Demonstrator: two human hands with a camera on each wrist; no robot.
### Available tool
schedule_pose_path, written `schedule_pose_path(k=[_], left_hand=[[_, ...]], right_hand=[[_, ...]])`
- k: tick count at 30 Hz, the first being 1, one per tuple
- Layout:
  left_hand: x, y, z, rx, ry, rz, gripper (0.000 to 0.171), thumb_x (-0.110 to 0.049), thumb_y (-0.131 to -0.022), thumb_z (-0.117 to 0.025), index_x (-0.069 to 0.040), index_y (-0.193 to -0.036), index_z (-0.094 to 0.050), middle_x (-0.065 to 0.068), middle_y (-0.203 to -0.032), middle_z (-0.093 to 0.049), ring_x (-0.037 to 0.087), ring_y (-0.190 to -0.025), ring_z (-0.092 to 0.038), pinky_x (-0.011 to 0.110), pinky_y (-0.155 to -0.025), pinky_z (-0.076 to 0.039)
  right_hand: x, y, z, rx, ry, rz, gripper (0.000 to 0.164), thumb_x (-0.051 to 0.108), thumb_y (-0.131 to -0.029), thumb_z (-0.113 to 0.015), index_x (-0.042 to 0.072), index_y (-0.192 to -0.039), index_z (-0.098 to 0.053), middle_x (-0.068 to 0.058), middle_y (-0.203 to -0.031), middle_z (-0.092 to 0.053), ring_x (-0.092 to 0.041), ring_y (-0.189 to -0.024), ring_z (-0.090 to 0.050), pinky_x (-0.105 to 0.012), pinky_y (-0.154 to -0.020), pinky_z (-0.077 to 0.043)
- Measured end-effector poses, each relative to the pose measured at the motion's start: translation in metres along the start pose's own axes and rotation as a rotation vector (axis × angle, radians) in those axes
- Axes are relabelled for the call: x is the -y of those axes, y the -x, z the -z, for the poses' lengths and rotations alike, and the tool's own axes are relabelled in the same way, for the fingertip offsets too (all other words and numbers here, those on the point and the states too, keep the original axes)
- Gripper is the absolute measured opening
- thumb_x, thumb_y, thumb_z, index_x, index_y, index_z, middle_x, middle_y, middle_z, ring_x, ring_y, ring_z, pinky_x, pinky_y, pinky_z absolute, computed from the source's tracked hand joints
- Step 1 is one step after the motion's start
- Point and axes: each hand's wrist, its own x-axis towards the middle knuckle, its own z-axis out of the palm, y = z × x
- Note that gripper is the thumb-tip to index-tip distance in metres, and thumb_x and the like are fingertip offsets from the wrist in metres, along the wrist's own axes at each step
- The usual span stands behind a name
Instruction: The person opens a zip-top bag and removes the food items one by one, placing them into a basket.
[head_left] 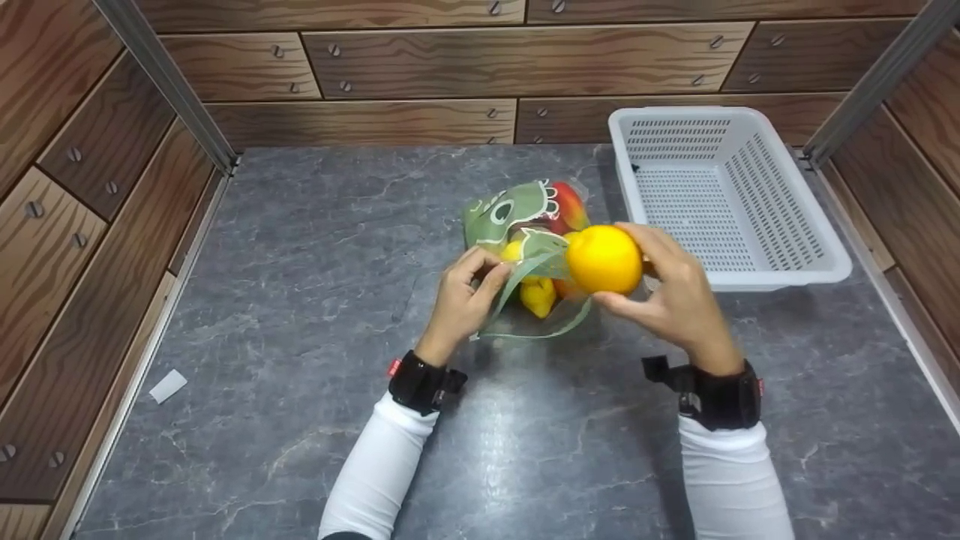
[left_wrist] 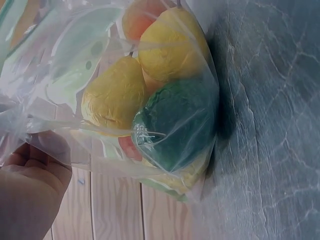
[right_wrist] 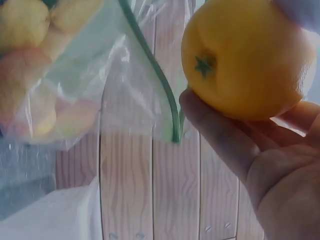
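A clear plastic bag with green print [head_left: 491,217] stands on the table, its green-edged mouth facing the person. Through its film show yellow pears [left_wrist: 115,95], a dark green fruit [left_wrist: 177,125] and a red-and-yellow fruit [head_left: 568,207]. My left hand [head_left: 466,296] pinches the left edge of the bag's mouth between thumb and fingers. The right hand [head_left: 675,292] grips an orange [head_left: 604,259], thumb and fingers on opposite sides of it. That orange is held at the right side of the bag's mouth and overlaps it in the head view. Its green star-shaped stem end shows in the right wrist view.
A white perforated plastic basket [head_left: 731,279] stands at the back right, beside the bag. A small white slip [head_left: 168,386] lies on the grey marbled table [head_left: 300,300] at left. Wood-patterned walls [head_left: 420,64] enclose the back and sides.
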Motion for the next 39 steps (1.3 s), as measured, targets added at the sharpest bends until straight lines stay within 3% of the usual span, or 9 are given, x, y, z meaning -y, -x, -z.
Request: schedule_pose_path(k=[6, 12, 15, 18, 22, 26, 31, 39], left_hand=[[0.002, -0.002, -0.003, 0.023, 0.013, -0.003, 0.009, 0.012, -0.095, -0.064, 0.012, -0.086, -0.062, 0.022, -0.081, -0.059, 0.014, -0.073, -0.052, 0.019, -0.066, -0.042], [0.003, -0.001, -0.003, 0.015, 0.005, 0.000, 0.009, 0.011, -0.094, -0.064, 0.012, -0.085, -0.063, 0.021, -0.081, -0.060, 0.012, -0.074, -0.051, 0.019, -0.066, -0.043], [0.003, -0.001, -0.002, 0.016, 0.002, -0.003, 0.009, 0.011, -0.094, -0.064, 0.011, -0.085, -0.063, 0.021, -0.081, -0.059, 0.011, -0.074, -0.050, 0.020, -0.066, -0.042], [0.003, -0.002, -0.001, 0.015, -0.005, -0.012, 0.010, 0.011, -0.095, -0.065, 0.011, -0.085, -0.063, 0.020, -0.080, -0.059, 0.012, -0.073, -0.050, 0.020, -0.066, -0.041], [0.003, -0.001, 0.000, 0.013, -0.020, -0.015, 0.010, 0.010, -0.095, -0.065, 0.010, -0.085, -0.063, 0.019, -0.080, -0.058, 0.012, -0.073, -0.050, 0.020, -0.066, -0.041], [0.002, 0.000, 0.000, 0.004, -0.022, -0.006, 0.010, 0.010, -0.094, -0.065, 0.010, -0.085, -0.063, 0.020, -0.081, -0.059, 0.012, -0.073, -0.050, 0.020, -0.066, -0.041], [0.001, 0.001, 0.000, 0.004, -0.012, -0.007, 0.009, 0.012, -0.094, -0.065, 0.012, -0.085, -0.063, 0.022, -0.081, -0.060, 0.013, -0.073, -0.050, 0.019, -0.066, -0.041], [0.002, 0.001, -0.001, 0.012, -0.003, -0.048, 0.007, 0.013, -0.093, -0.065, 0.012, -0.086, -0.064, 0.022, -0.080, -0.059, 0.013, -0.070, -0.049, 0.019, -0.064, -0.039]], right_hand=[[-0.021, -0.012, 0.023, -0.082, 0.037, -0.141, 0.073, 0.000, -0.071, -0.091, -0.003, -0.137, -0.060, -0.022, -0.132, -0.063, -0.024, -0.111, -0.061, -0.006, -0.084, -0.050], [-0.043, -0.022, 0.041, -0.145, 0.123, -0.243, 0.072, 0.010, -0.074, -0.091, -0.004, -0.138, -0.060, -0.026, -0.129, -0.062, -0.029, -0.105, -0.059, -0.002, -0.080, -0.043], [-0.053, -0.026, 0.046, -0.152, 0.209, -0.250, 0.073, 0.016, -0.075, -0.090, -0.006, -0.137, -0.059, -0.029, -0.126, -0.062, -0.035, -0.102, -0.058, -0.013, -0.080, -0.043], [-0.061, -0.030, 0.048, -0.148, 0.278, -0.254, 0.072, 0.017, -0.074, -0.088, -0.008, -0.135, -0.059, -0.032, -0.125, -0.061, -0.041, -0.102, -0.058, -0.037, -0.083, -0.046], [-0.072, -0.037, 0.050, -0.103, 0.333, -0.283, 0.070, 0.016, -0.076, -0.086, -0.010, -0.134, -0.057, -0.034, -0.123, -0.060, -0.048, -0.106, -0.056, -0.059, -0.087, -0.043], [-0.083, -0.043, 0.052, -0.009, 0.382, -0.356, 0.069, 0.020, -0.078, -0.084, -0.012, -0.132, -0.055, -0.035, -0.120, -0.058, -0.049, -0.106, -0.053, -0.063, -0.088, -0.042], [-0.098, -0.046, 0.053, 0.115, 0.401, -0.445, 0.066, 0.021, -0.077, -0.085, -0.015, -0.125, -0.057, -0.036, -0.113, -0.059, -0.047, -0.100, -0.054, -0.061, -0.083, -0.045], [-0.115, -0.041, 0.050, 0.257, 0.446, -0.548, 0.050, 0.023, -0.074, -0.080, -0.007, -0.110, -0.062, -0.024, -0.095, -0.061, -0.038, -0.081, -0.055, -0.042, -0.065, -0.042]])
